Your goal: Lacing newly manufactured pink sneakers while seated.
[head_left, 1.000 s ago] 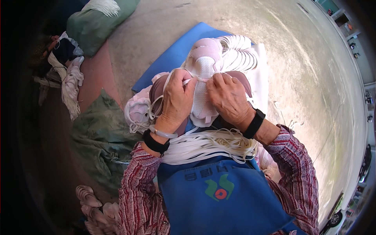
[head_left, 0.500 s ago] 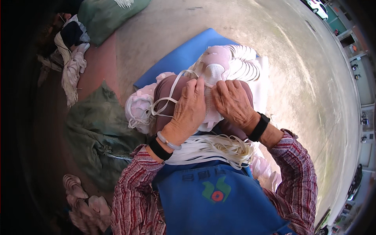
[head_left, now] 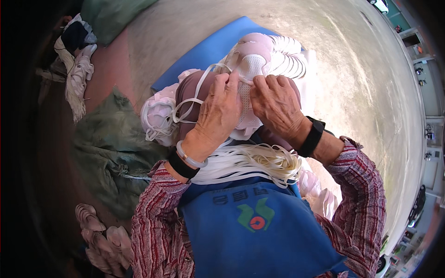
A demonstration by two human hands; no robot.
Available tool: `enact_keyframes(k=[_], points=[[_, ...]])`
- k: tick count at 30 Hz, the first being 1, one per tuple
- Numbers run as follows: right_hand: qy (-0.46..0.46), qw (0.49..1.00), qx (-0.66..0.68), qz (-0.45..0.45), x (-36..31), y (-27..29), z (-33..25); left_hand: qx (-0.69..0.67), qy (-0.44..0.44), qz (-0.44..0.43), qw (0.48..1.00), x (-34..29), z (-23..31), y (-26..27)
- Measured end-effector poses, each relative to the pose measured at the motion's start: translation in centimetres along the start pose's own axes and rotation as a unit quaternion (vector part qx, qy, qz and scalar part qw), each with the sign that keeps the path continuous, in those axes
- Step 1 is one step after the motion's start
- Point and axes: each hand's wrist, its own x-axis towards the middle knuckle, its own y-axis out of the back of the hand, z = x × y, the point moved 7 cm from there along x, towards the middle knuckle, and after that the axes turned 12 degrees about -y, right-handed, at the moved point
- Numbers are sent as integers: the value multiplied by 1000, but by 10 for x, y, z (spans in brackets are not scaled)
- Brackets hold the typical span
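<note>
A pale pink-and-white mesh shoe upper [head_left: 246, 110] lies across my knees, between both hands. My left hand [head_left: 219, 111] is closed in a pinch at its left edge. From there a white shoelace [head_left: 196, 96] loops out to the left. My right hand [head_left: 278, 105] has its fingers curled onto the upper's right edge, close to the left fingertips. A short piece of lace shows between the two hands. The fingertips hide the exact grip. On my lap lies a bundle of loose white laces [head_left: 248, 161].
A fanned stack of shoe uppers [head_left: 286, 58] lies just beyond my hands, over a blue sheet [head_left: 204, 53]. A laced upper [head_left: 157, 116] rests by my left knee. Green sacking [head_left: 116, 148] and more uppers [head_left: 104, 243] lie on the floor at left.
My view has shifted slightly, so the scene sits a little higher and to the left. Both hands stay on the upper, with a bit of lace now showing between them.
</note>
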Motion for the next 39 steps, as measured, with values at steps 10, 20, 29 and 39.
enact_keyframes(k=[10, 20, 29, 39], points=[[45, 992, -111, -37, 10, -15, -8, 48, -26, 24, 998, 0, 0, 0], [81, 994, -61, 42, 8, -8, -7, 20, 7, 46, 999, -9, -6, 0], [-155, 657, 684, -278, -15, 8, -28, -26, 26, 78, 996, -19, -12, 9], [-296, 863, 409, -8, -2, -16, 34, -78, 79, 38, 993, 7, -16, 14]])
